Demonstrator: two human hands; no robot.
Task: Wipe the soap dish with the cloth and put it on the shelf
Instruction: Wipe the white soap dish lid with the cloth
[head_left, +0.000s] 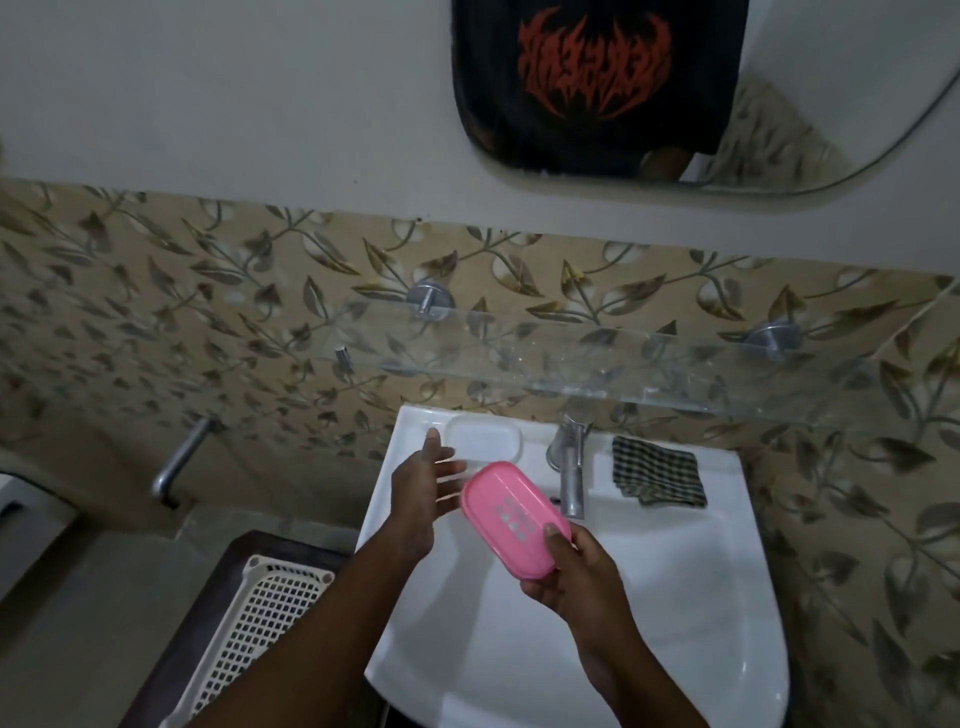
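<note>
A pink oval soap dish (506, 514) with drain holes is held over the white sink (649, 597). My right hand (574, 571) grips its near end, thumb on top. My left hand (421, 499) is open beside the dish's far left edge, fingers spread, holding nothing. A dark checked cloth (657, 470) lies folded on the sink's back rim, right of the tap. A clear glass shelf (597, 358) on metal brackets runs along the tiled wall above the sink, with nothing on it.
A translucent white lid or tray (483, 436) sits on the sink's back left rim. The metal tap (569, 467) stands at the back centre. A white lattice basket (260, 618) lies on a dark stand at lower left. A mirror (675, 93) hangs above.
</note>
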